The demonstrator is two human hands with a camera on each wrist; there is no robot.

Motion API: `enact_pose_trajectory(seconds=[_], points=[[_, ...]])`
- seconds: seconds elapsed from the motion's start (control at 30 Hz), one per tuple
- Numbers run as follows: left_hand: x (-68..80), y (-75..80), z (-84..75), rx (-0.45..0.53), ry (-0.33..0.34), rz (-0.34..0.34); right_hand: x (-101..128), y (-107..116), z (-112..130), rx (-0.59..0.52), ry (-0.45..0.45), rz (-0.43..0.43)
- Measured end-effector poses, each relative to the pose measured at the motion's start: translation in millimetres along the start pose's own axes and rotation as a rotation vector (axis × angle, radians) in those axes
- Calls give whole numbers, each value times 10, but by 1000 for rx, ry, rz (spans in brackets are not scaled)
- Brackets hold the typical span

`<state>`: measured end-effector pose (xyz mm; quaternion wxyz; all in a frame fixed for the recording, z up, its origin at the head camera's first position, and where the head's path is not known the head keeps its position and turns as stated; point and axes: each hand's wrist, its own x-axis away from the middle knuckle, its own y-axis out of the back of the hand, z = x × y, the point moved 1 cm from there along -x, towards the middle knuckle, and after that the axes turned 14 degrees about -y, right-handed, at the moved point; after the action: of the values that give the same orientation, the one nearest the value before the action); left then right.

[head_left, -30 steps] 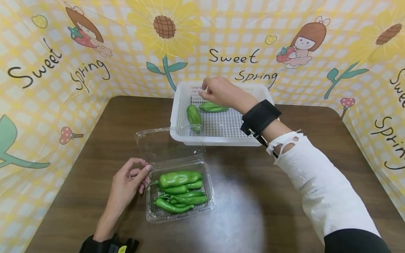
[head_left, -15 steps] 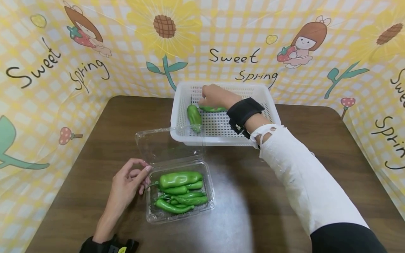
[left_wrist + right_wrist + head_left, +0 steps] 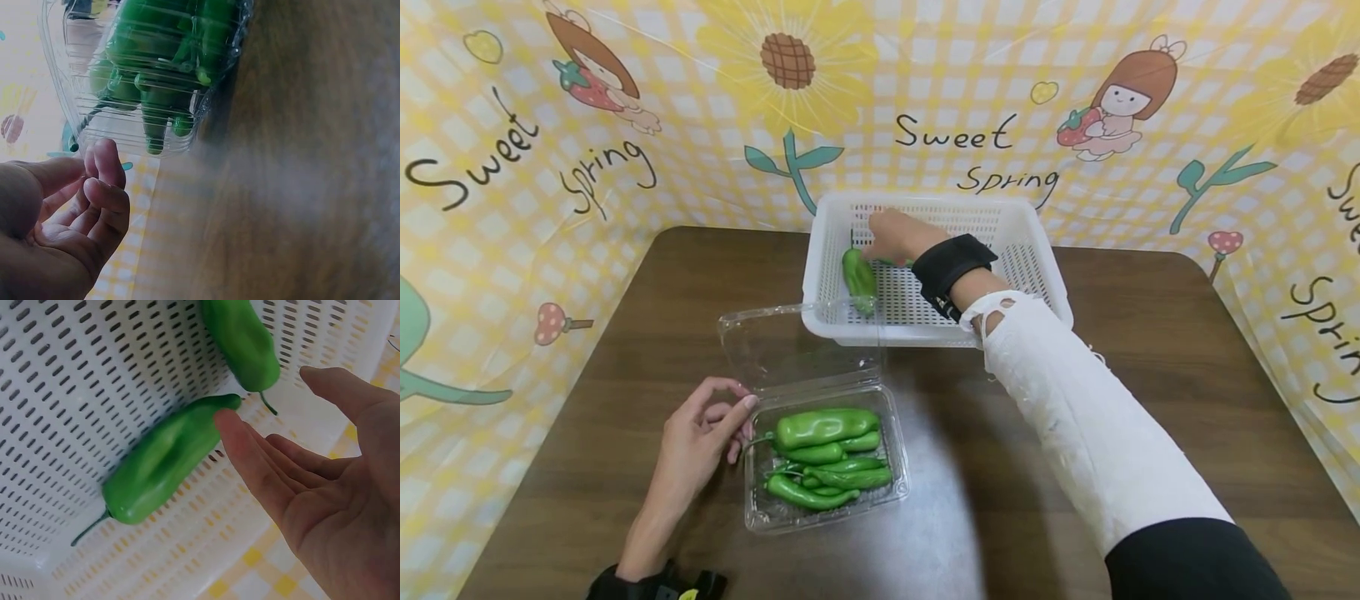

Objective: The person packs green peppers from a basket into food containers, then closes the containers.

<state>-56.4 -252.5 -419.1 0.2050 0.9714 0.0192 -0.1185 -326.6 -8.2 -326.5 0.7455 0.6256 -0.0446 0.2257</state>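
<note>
My left hand (image 3: 696,442) pinches the left edge of a clear plastic clamshell box (image 3: 827,522) near its hinge, thumb against the fingers. Several green peppers (image 3: 827,427) lie inside, and its transparent lid (image 3: 805,354) stands raised behind them. My right hand (image 3: 902,235) reaches into a white perforated basket (image 3: 925,335). Its thumb and fingers are spread apart in the right wrist view, holding nothing. One fingertip is right at the narrow end of a green pepper (image 3: 165,462). A second pepper (image 3: 244,347) lies beside it, near the thumb; the hand partly hides the first in the head view.
The box and basket stand on a brown wooden table (image 3: 1120,400), the basket toward the back. A yellow checked cloth (image 3: 970,50) with printed flowers and figures rises around the back and sides. The raised lid overlaps the basket's front left corner in the head view.
My right hand has lowered into the basket and shifted slightly left, covering more of the right-hand pepper. My left hand, the box and both basket peppers stay in place.
</note>
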Motion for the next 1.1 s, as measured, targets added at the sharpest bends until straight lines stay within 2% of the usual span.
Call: enact_pose_trajectory(seconds=[0.1, 0.4, 0.7, 0.93, 1.1], points=[[-9, 6, -2, 5, 2, 1, -22, -43, 1, -34, -23, 25], [-1, 5, -4, 2, -1, -7, -65, -128, 48, -31, -83, 164], [-4, -2, 15, -1, 7, -6, -65, -255, 96, -89, -54, 159], [-7, 6, 11, -2, 9, -7, -109, -308, 148, -74, -88, 173], [-8, 8, 5, 12, 10, -7, -142, -352, 159, -102, -129, 184]])
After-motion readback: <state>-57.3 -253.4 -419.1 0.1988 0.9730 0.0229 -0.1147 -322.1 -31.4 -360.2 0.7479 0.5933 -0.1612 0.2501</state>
